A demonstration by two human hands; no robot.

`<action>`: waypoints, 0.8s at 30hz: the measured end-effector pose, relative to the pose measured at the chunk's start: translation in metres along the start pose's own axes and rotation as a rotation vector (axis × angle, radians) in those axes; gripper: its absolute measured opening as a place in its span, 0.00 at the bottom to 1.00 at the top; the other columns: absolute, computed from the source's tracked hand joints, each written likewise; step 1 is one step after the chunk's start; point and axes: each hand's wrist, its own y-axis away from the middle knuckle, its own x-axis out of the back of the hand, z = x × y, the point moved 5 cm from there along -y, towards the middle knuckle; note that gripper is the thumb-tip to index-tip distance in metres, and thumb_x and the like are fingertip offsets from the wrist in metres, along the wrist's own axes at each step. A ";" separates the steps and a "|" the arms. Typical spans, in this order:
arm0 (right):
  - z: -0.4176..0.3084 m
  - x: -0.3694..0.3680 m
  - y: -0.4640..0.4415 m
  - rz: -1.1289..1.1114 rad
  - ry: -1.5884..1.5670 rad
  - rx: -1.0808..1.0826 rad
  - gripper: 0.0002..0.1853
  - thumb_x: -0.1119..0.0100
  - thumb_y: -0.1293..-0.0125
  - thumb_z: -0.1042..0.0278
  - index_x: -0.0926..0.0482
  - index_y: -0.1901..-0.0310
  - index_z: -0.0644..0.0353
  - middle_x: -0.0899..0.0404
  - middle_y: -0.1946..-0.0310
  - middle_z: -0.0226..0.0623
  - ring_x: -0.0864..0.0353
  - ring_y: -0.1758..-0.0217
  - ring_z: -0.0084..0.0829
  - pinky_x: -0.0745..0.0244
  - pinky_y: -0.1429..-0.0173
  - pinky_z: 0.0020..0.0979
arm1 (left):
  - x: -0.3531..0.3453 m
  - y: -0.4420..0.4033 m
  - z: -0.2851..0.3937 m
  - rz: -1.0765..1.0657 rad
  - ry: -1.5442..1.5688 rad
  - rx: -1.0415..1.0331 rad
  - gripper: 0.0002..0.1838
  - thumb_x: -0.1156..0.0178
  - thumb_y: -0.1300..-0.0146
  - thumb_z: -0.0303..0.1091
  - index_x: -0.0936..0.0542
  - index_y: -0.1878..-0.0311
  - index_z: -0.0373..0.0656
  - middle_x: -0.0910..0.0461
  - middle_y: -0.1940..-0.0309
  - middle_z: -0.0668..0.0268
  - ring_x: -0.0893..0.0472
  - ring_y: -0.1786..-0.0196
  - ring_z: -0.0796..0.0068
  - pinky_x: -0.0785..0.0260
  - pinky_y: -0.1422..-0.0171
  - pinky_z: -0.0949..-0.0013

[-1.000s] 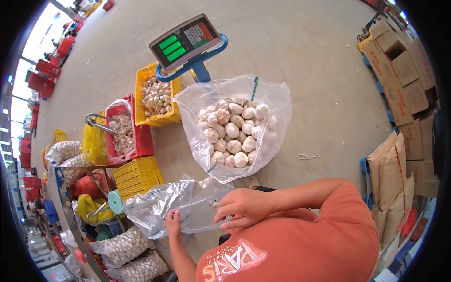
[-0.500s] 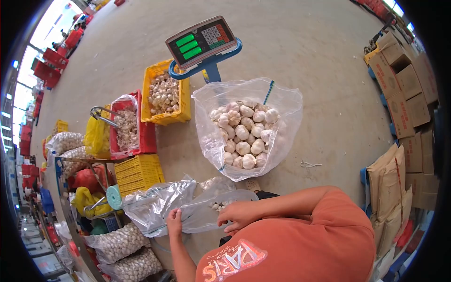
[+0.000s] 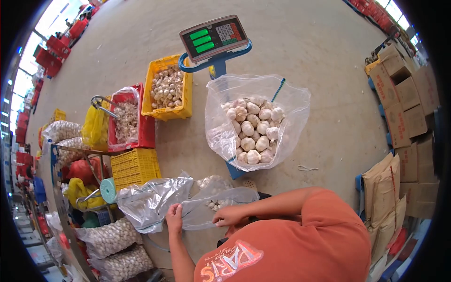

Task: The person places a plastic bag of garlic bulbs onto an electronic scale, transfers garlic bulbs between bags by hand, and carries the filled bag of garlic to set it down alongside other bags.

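A translucent white mesh bag (image 3: 195, 215) stretches across in front of my body, with several small garlic bulbs (image 3: 216, 204) showing in or under it. At its left end, my left hand (image 3: 174, 217) is closed in a pinch on the bag's edge. My right hand (image 3: 229, 215) rests at the near edge of the same bag, fingers bent down onto the mesh; its thumb is hidden. Beyond stands a large open clear-white bag (image 3: 217, 129) of whole garlic bulbs (image 3: 253, 128) on a blue platform scale, whose display (image 3: 215, 38) is lit green.
A silvery plastic sheet (image 3: 155, 199) lies left of my hands. Further left are a yellow crate (image 3: 136, 168), a red crate (image 3: 149, 127), another yellow crate (image 3: 187, 101) of garlic and filled mesh sacks (image 3: 112, 237). Cardboard boxes (image 3: 397, 113) and brown paper sacks (image 3: 379, 181) line the right.
My right hand has shifted slightly left and its fingers have drawn closer together. My left hand keeps its pinch. The view has turned a little, so the scale and large bag appear further right.
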 end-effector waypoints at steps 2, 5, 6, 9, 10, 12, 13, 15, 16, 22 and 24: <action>0.018 -0.011 -0.013 0.031 -0.066 -0.034 0.23 0.47 0.37 0.54 0.26 0.46 0.61 0.22 0.56 0.46 0.23 0.50 0.44 0.30 0.46 0.39 | -0.002 0.002 0.000 -0.020 0.001 -0.016 0.11 0.41 0.38 0.36 0.22 0.58 0.39 0.26 0.72 0.76 0.32 0.70 0.88 0.40 0.66 0.81; 0.062 -0.023 -0.037 0.085 0.036 -0.098 0.27 0.46 0.38 0.48 0.27 0.45 0.60 0.24 0.52 0.47 0.25 0.48 0.47 0.32 0.43 0.41 | -0.003 0.010 0.003 -0.047 0.037 0.003 0.11 0.38 0.40 0.35 0.22 0.57 0.39 0.28 0.74 0.77 0.34 0.72 0.88 0.41 0.68 0.81; 0.072 -0.025 -0.042 0.107 0.205 -0.130 0.30 0.45 0.40 0.44 0.28 0.44 0.59 0.25 0.49 0.47 0.26 0.46 0.48 0.33 0.42 0.43 | -0.001 0.011 0.000 -0.046 0.039 0.003 0.11 0.38 0.40 0.35 0.22 0.57 0.39 0.28 0.74 0.77 0.34 0.72 0.88 0.41 0.68 0.81; 0.071 -0.015 -0.023 0.118 0.419 -0.150 0.39 0.45 0.46 0.33 0.29 0.41 0.57 0.27 0.47 0.49 0.28 0.44 0.50 0.35 0.40 0.44 | 0.005 0.018 -0.014 -0.094 0.049 0.002 0.13 0.36 0.43 0.33 0.22 0.57 0.39 0.28 0.75 0.77 0.33 0.72 0.87 0.39 0.68 0.80; 0.070 -0.010 -0.017 0.116 0.423 -0.151 0.39 0.45 0.46 0.33 0.29 0.41 0.57 0.27 0.47 0.49 0.28 0.44 0.50 0.35 0.40 0.44 | 0.008 0.021 -0.014 -0.053 -0.013 -0.054 0.13 0.36 0.44 0.32 0.22 0.57 0.38 0.27 0.75 0.77 0.32 0.72 0.86 0.38 0.67 0.80; 0.078 -0.011 -0.002 -0.172 0.548 -0.272 0.45 0.48 0.50 0.25 0.31 0.39 0.54 0.27 0.46 0.49 0.29 0.42 0.49 0.36 0.40 0.44 | 0.017 0.025 -0.020 -0.009 -0.070 -0.111 0.14 0.35 0.45 0.31 0.23 0.56 0.38 0.26 0.75 0.76 0.30 0.71 0.85 0.36 0.66 0.79; 0.082 -0.010 0.006 -0.175 0.553 -0.271 0.45 0.48 0.50 0.25 0.31 0.39 0.54 0.27 0.46 0.49 0.29 0.42 0.49 0.36 0.40 0.44 | 0.026 0.024 -0.032 0.029 -0.123 -0.050 0.13 0.36 0.45 0.30 0.22 0.56 0.38 0.25 0.73 0.74 0.29 0.69 0.84 0.35 0.64 0.78; 0.097 -0.013 0.023 -0.325 0.380 -0.384 0.45 0.53 0.49 0.23 0.31 0.39 0.53 0.29 0.43 0.49 0.30 0.41 0.49 0.36 0.40 0.44 | 0.056 0.008 -0.089 0.121 -0.093 0.032 0.10 0.40 0.42 0.32 0.21 0.59 0.37 0.21 0.67 0.65 0.25 0.67 0.82 0.33 0.62 0.77; 0.100 -0.009 0.028 -0.324 0.387 -0.379 0.45 0.53 0.49 0.23 0.31 0.39 0.53 0.29 0.43 0.49 0.30 0.41 0.49 0.36 0.40 0.44 | 0.082 -0.014 -0.172 0.128 -0.092 0.028 0.10 0.40 0.42 0.32 0.21 0.59 0.37 0.21 0.67 0.65 0.25 0.67 0.82 0.33 0.62 0.77; 0.034 0.025 0.032 -0.050 0.486 -0.015 0.38 0.50 0.43 0.32 0.31 0.40 0.54 0.29 0.45 0.47 0.29 0.44 0.48 0.34 0.42 0.43 | 0.266 -0.015 -0.131 0.678 0.575 0.194 0.12 0.49 0.41 0.36 0.26 0.60 0.38 0.24 0.64 0.60 0.22 0.62 0.62 0.28 0.64 0.54; 0.004 0.043 0.024 0.187 0.513 0.143 0.33 0.45 0.42 0.40 0.30 0.42 0.56 0.29 0.47 0.45 0.27 0.46 0.46 0.32 0.45 0.40 | 0.278 -0.013 -0.108 0.590 0.723 0.173 0.14 0.49 0.40 0.37 0.26 0.59 0.36 0.23 0.61 0.58 0.21 0.58 0.60 0.26 0.58 0.53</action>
